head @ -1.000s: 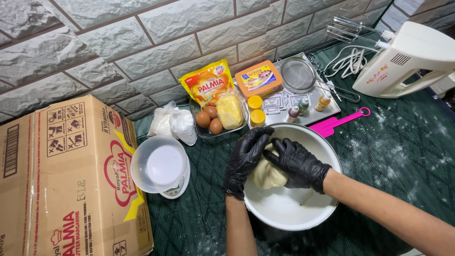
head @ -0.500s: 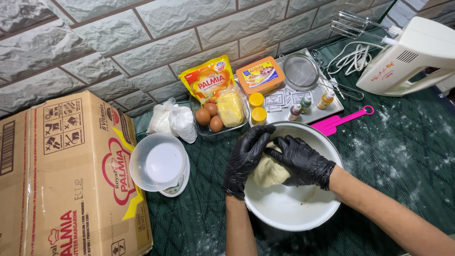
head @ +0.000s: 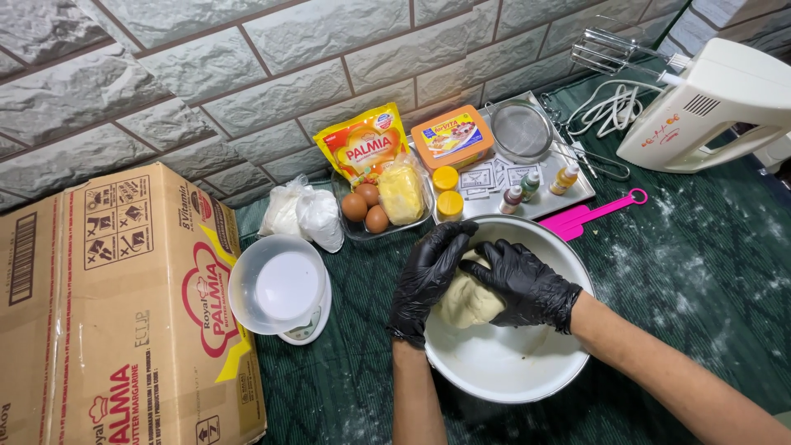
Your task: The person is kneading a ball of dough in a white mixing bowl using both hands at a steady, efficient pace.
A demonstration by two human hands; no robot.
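— Over the bowl (head: 511,371): what changed?
— Little. Both gloved hands have stayed on the dough (head: 465,301), which has turned slightly; kneading continues.
— And the grip?
— Left hand (head: 428,276) curled, half-closed, against the dough's left side; right hand (head: 523,284) cupped over its right. Spatula (head: 593,216) and tray (head: 568,194) lie just behind.

Bright, even light; sharp focus.

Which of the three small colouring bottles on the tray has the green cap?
The middle bottle, between the red-capped bottle and the orange-yellow bottle.
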